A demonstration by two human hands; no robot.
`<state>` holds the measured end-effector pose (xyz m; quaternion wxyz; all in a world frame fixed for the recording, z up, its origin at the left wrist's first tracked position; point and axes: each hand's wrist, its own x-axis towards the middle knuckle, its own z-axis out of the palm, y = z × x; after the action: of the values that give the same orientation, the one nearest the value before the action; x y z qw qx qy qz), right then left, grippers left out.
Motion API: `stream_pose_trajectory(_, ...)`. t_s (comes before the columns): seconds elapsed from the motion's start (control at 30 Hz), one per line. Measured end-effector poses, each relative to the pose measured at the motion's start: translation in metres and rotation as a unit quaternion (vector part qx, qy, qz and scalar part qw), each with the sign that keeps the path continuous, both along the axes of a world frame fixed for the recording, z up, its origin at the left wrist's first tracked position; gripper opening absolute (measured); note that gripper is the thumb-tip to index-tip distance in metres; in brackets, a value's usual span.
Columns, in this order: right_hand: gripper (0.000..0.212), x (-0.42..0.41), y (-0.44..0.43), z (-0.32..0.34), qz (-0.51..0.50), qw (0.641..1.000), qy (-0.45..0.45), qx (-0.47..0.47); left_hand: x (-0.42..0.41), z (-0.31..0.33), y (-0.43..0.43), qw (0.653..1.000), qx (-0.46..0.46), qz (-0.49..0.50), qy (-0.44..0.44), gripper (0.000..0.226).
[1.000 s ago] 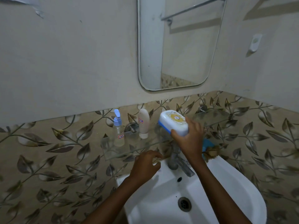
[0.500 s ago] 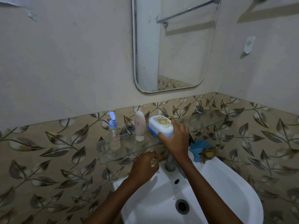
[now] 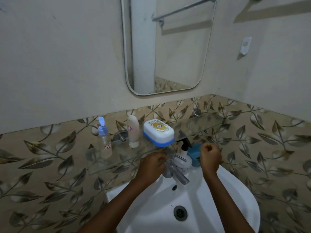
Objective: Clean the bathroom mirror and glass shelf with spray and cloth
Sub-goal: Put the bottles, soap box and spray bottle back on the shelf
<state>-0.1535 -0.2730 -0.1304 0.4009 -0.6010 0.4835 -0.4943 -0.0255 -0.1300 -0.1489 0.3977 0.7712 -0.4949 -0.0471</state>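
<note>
Three containers sit on the glass shelf (image 3: 198, 127) above both hands. Left hand (image 3: 151, 165) curls at the tap (image 3: 173, 170); right hand (image 3: 210, 158), fisted, empty, hovers beside one spray bottle (image 3: 183, 158).

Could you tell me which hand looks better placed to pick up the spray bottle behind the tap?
Probably the right hand: it hovers empty beside the spray bottle, while the left hand is at the tap.

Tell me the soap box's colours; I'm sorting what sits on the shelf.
The soap box has a white lid with a gold ornamental pattern and a blue base, seen in the head view.
</note>
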Motion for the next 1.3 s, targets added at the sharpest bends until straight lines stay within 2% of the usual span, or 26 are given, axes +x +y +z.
stream_pose_trajectory(0.03, 0.019, -0.001, -0.013, -0.01, 0.028, 0.998, 0.02, 0.044, 0.0, 0.002, -0.006, 1.0, 0.004, -0.003, 0.008, 0.02)
stream_pose_trajectory(0.1, 0.007, -0.001, -0.033, -0.022, 0.098, 0.989, 0.053, 0.093, -0.002, 0.006, -0.019, 1.0, 0.013, -0.006, 0.024, 0.02)
stream_pose_trajectory(0.2, 0.039, 0.018, -0.048, -0.024, 0.17, 0.976, 0.087, 0.107, -0.004, 0.009, -0.033, 0.999, 0.025, -0.007, 0.04, 0.022)
stream_pose_trajectory(0.3, 0.047, 0.041, -0.06, -0.028, 0.21, 0.965, 0.115, 0.105, -0.003, 0.006, -0.037, 0.999, 0.024, -0.006, 0.039, 0.02)
stream_pose_trajectory(0.47, 0.027, 0.062, -0.062, -0.018, 0.207, 0.959, 0.126, 0.147, -0.001, 0.006, -0.035, 0.999, -0.01, -0.011, 0.039, 0.02)
stream_pose_trajectory(0.57, 0.029, 0.067, -0.065, -0.021, 0.196, 0.956, 0.143, 0.164, 0.001, 0.002, -0.034, 0.998, -0.038, -0.014, 0.044, 0.017)
stream_pose_trajectory(0.77, 0.022, 0.064, -0.066, -0.027, 0.179, 0.967, 0.143, 0.113, 0.0, -0.006, -0.033, 0.997, -0.044, -0.021, 0.055, 0.02)
stream_pose_trajectory(0.93, 0.008, 0.036, -0.06, -0.046, 0.134, 0.984, 0.092, 0.073, -0.006, -0.017, -0.032, 0.995, -0.024, -0.042, 0.083, 0.019)
stream_pose_trajectory(1.03, 0.02, 0.014, -0.058, -0.049, 0.101, 0.99, 0.066, 0.074, -0.015, -0.021, -0.034, 0.994, -0.016, -0.055, 0.091, 0.021)
stream_pose_trajectory(1.13, 0.02, -0.012, -0.056, -0.04, 0.084, 0.992, 0.053, 0.072, -0.031, -0.018, -0.039, 0.992, -0.008, -0.066, 0.106, 0.025)
stream_pose_trajectory(1.23, 0.013, -0.039, -0.051, -0.017, 0.071, 0.995, 0.047, 0.048, -0.048, -0.01, -0.048, 0.99, -0.042, -0.105, 0.083, 0.023)
stream_pose_trajectory(1.3, 0.02, -0.057, -0.046, 0.008, 0.054, 0.997, 0.044, 0.021, -0.06, 0.006, -0.056, 0.987, -0.074, -0.131, 0.05, 0.023)
